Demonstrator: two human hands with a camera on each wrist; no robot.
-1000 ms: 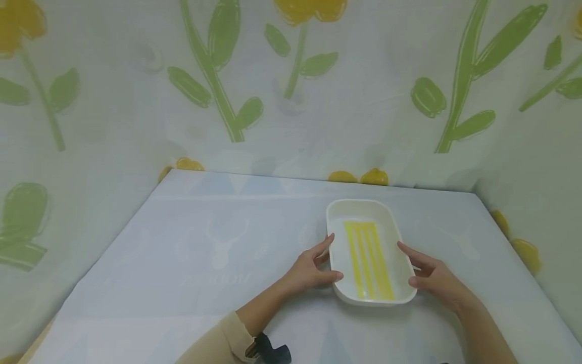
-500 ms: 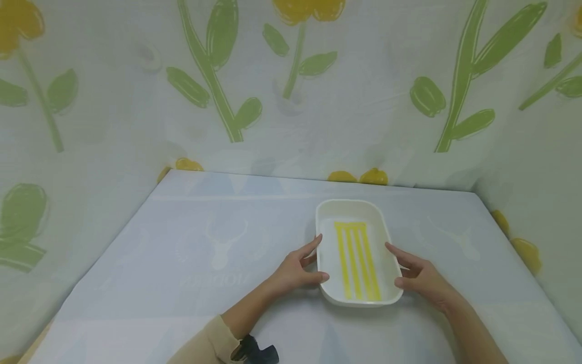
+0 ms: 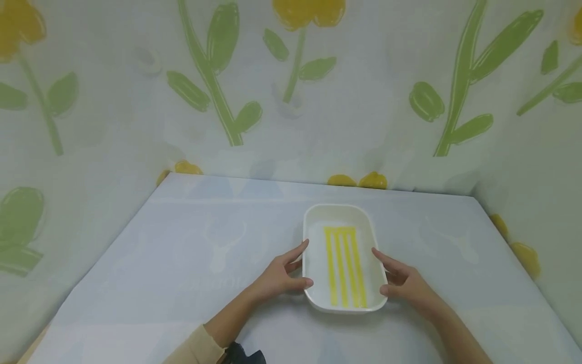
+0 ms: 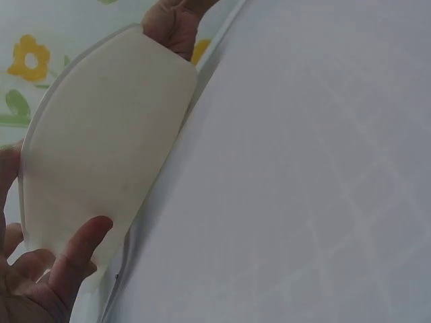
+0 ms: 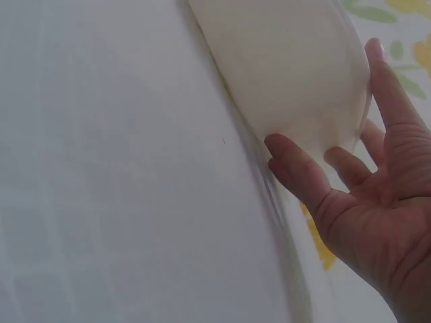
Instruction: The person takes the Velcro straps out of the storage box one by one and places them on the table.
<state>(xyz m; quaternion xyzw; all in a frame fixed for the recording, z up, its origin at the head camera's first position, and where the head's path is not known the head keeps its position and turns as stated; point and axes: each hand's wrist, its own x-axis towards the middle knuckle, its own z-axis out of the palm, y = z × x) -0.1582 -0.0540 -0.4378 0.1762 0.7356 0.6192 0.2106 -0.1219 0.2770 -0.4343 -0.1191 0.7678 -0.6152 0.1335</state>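
Observation:
A white rectangular tray point(image 3: 318, 253) with rounded corners stands close over the table, its long sides running away from me. Along its floor run several yellow stripes point(image 3: 344, 268), joined by a bar at the far end. My left hand point(image 3: 279, 275) holds the tray's left side, index fingertip at the rim and thumb by the near corner. From the other side my right hand point(image 3: 409, 288) grips the right wall in the same spread way. Each wrist view shows the thumb against the plain outer wall point(image 4: 108, 134), with the other fingers partly hidden behind it.
A pale cloth with faint deer and diamond prints covers the table point(image 3: 173, 283). Behind and at both sides hangs a white curtain point(image 3: 354, 116) with green stems and yellow flowers. A beige sleeve point(image 3: 195, 349) and a black wrist device point(image 3: 243, 356) show at the bottom.
Both hands have carried the tray steadily leftward across the table, keeping the same hold. The yellow stripes have travelled along with it.

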